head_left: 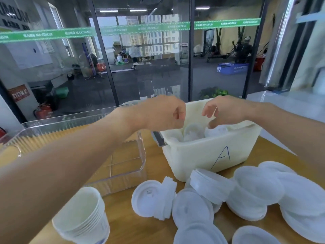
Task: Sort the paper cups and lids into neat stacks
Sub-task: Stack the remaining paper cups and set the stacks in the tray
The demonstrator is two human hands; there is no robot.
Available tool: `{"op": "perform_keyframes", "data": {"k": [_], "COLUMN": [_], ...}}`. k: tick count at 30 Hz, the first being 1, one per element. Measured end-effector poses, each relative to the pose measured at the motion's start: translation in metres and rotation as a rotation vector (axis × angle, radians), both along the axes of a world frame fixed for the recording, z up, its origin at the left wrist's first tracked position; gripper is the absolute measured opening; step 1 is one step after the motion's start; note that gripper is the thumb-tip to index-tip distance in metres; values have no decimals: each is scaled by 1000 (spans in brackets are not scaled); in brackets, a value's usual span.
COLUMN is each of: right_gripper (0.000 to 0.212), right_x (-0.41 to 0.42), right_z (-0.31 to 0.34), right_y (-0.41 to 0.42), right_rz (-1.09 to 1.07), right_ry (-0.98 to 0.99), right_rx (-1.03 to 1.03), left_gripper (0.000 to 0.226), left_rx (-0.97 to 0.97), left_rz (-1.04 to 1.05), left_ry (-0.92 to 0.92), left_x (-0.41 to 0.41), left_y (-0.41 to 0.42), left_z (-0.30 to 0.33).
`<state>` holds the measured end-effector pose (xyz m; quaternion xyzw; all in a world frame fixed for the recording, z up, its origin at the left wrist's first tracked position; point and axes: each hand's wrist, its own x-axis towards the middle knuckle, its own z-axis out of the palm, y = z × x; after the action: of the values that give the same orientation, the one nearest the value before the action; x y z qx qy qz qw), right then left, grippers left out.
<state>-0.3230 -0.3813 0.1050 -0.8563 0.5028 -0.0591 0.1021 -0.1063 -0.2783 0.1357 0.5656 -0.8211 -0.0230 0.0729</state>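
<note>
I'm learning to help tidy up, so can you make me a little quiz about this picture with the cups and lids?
1. True or false: the stack of paper cups stands inside the white bin.
2. Which letter is written on the front of the white bin? a) A b) B c) C
3. Fill in: the clear plastic tray sits to the ____ of the white bin in the picture.

Key
1. False. The cups stand on the wooden table, near its front edge; loose white lids lie beside them.
2. a) A.
3. Left. Above the bin, the left hand is curled and the right hand reaches down towards the lids inside.
</note>
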Motion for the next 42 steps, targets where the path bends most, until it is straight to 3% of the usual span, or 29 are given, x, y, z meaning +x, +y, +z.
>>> {"op": "perform_keyframes", "data": {"k": [5, 8, 13, 18, 26, 33, 39, 42], "right_gripper": [69, 66, 76, 69, 60, 35, 24, 24], "right_x": [-12, -15, -13, -12, -15, -18, -34, -47], "right_z": [-14, -24, -34, -34, -34, -19, 16, 24], "right_y": [-15, -24, -34, -33, -28, -10, 46, 83], "right_rz": [-15, -15, -39, -50, -66, -63, -45, -31], "right_ry": [182, 278, 341, 383, 199, -23, -423, -561], "right_rx": [112, 175, 171, 153, 124, -28, -202, -248], "left_gripper": [36, 42, 35, 15, 18, 30, 33, 35], "left_rx": [199, 274, 312, 263, 199, 99, 2, -34], "left_rz": [-100, -105, -61, -23, -64, -80, -90, -104], "left_ry": [-155, -224, -275, -280, -230, -81, 115, 118], "left_x": [-34, -48, -51, -43, -38, -29, -19, -15], "left_y": [-45, -60, -71, -77, -73, -51, 6, 45], "left_z": [-28, -43, -59, -67, -63, -29, 12, 22]}}
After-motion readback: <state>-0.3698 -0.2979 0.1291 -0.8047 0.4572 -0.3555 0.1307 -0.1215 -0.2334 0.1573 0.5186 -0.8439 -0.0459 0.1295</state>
